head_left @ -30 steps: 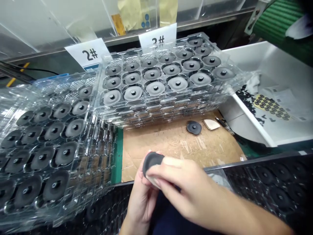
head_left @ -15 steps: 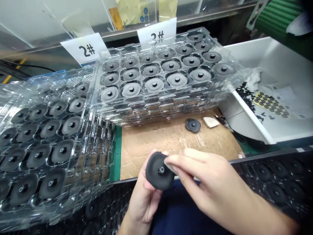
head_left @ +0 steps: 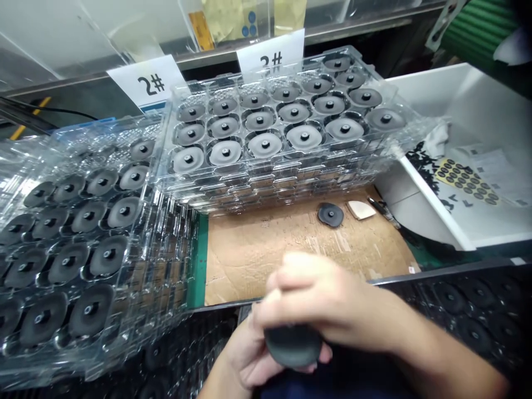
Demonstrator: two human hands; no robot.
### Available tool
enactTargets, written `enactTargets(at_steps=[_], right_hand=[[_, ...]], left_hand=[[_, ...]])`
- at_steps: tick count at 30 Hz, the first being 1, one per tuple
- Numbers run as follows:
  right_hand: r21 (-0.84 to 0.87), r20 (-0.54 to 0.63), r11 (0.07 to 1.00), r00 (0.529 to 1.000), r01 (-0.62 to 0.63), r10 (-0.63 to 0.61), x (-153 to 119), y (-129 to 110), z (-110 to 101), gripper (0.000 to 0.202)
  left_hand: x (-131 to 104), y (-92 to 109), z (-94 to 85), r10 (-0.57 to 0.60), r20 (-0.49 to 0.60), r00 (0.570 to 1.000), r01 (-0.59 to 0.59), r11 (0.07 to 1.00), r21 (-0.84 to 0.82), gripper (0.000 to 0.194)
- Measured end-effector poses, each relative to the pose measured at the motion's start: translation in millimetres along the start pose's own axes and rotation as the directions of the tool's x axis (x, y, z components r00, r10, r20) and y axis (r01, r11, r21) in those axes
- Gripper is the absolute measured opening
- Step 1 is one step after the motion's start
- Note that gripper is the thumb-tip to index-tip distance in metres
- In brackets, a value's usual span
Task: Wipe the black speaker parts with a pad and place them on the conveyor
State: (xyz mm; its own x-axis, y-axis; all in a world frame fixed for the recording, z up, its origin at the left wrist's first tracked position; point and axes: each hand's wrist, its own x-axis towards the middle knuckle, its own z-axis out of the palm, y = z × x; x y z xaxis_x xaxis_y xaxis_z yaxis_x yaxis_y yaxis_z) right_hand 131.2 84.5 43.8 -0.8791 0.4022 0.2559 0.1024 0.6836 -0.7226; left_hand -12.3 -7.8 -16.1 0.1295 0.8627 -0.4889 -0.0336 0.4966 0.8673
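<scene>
My left hand (head_left: 253, 354) is closed around a black rounded-square plastic cap (head_left: 295, 346), supporting it from below and the left. The cap's smooth dark face shows, and its central post is out of sight. My right hand (head_left: 310, 293) lies over the cap's top edge with its fingers curled, slightly blurred. Whatever is between those fingers is hidden. Beyond the hands, a second black cap (head_left: 331, 214) rests post-up on the cardboard (head_left: 241, 249), beside a cream wedge-shaped pad (head_left: 361, 210).
Stacked clear trays (head_left: 266, 166) of black caps stand at the back, with another stack (head_left: 137, 255) on the left. A white bin (head_left: 440, 205) at right holds black scraps and a yellow sticker sheet (head_left: 465, 180). A dark pen-like tool (head_left: 384, 212) lies near the bin.
The cap has moved down and right and turned, so its post no longer shows. My right hand has shifted left and curled over its top edge.
</scene>
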Motion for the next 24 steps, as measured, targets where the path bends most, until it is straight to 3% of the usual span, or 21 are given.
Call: enactTargets(at_steps=[1, 2, 4, 6, 7, 12, 15, 20, 22, 24], right_hand=[[-0.066, -0.079, 0.992, 0.991, -0.109, 0.104, -3, 10, 2, 0.019], [-0.111, -0.157, 0.967, 0.965, -0.229, 0.21, -7, 21, 5, 0.021], [-0.117, -0.258, 0.903, 0.89, -0.414, 0.375, -19, 45, 17, 0.024], [-0.061, -0.276, 0.861, 0.838, -0.504, 0.471, -34, 63, 36, 0.024], [-0.039, -0.272, 0.85, 0.825, -0.525, 0.496, -42, 69, 48, 0.024], [0.006, -0.306, 0.82, 0.779, -0.573, 0.547, -70, 74, 104, 0.024], [0.047, -0.325, 0.819, 0.766, -0.572, 0.555, -72, 73, 113, 0.023], [0.15, -0.429, 0.805, 0.696, -0.574, 0.576, -58, 62, 81, 0.022], [0.187, -0.51, 0.808, 0.648, -0.559, 0.566, -46, 40, 61, 0.022], [0.194, -0.568, 0.862, 0.663, -0.468, 0.488, -31, 12, 45, 0.022]], left_hand=[[1, 1, -0.7, -0.028, 0.074, 0.997, 0.036, 0.994, -0.102, 0.073], [1, 2, -1.7, -0.057, 0.184, 0.981, 0.112, 0.945, -0.306, 0.067], [0, 3, -4.4, -0.028, 0.378, 0.925, 0.294, 0.685, -0.667, 0.054], [-1, 1, -7.6, 0.045, 0.467, 0.883, 0.402, 0.439, -0.803, 0.049], [-2, 0, -9.2, 0.06, 0.472, 0.879, 0.412, 0.402, -0.818, 0.047], [-3, -6, -15.6, 0.072, 0.448, 0.891, 0.395, 0.362, -0.844, 0.046], [-4, -4, -19.3, 0.042, 0.421, 0.906, 0.372, 0.393, -0.841, 0.043], [-5, -4, -20.3, 0.061, 0.303, 0.951, 0.251, 0.421, -0.871, 0.042], [-5, -6, -16.6, 0.068, 0.229, 0.971, 0.178, 0.438, -0.881, 0.047], [-4, -8, -11.9, 0.059, 0.121, 0.991, 0.08, 0.464, -0.882, 0.05]])
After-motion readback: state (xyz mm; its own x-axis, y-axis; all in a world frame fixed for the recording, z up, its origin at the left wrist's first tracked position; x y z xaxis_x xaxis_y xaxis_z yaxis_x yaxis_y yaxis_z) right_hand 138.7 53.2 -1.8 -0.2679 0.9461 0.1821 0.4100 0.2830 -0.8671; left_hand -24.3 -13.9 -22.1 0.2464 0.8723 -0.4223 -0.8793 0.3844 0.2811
